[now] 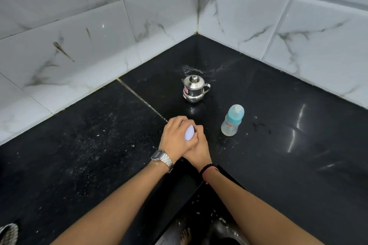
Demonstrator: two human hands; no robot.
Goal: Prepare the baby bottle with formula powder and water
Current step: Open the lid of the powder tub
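The black stone counter (278, 145) fills a corner under white marbled wall tiles (79, 36). Pale specks and smears lie scattered over the stone, thickest towards the back corner and along the front edge; whether these are powder or water marks cannot be told.

A small lidded steel pot (194, 89) with a spout and side handle stands upright near the back corner, lid in place. Its contents are not visible; it is judged to be the water vessel.

The baby bottle (232, 120) stands upright to the right of the pot and well apart from it, nearer the person. Its teal collar and clear cap are fitted. The body looks empty or nearly so; no liquid level can be made out.

Both hands meet in front of the pot, to the left of the bottle, on a small white container (188, 133), presumably the formula powder. The left hand (176, 135) lies over the top with its fingers curled down round the container. The right hand (196, 146) grips it from below and from the side, fingers closed against it. Most of the container is hidden, so whether its lid is on or off cannot be determined.

Assessment: the task is at an early stage. The bottle is unopened and unfilled, and the pot is untouched. Opening the powder appears to be the step in hand. Uncapping, dosing, pouring, recapping and mixing all remain.
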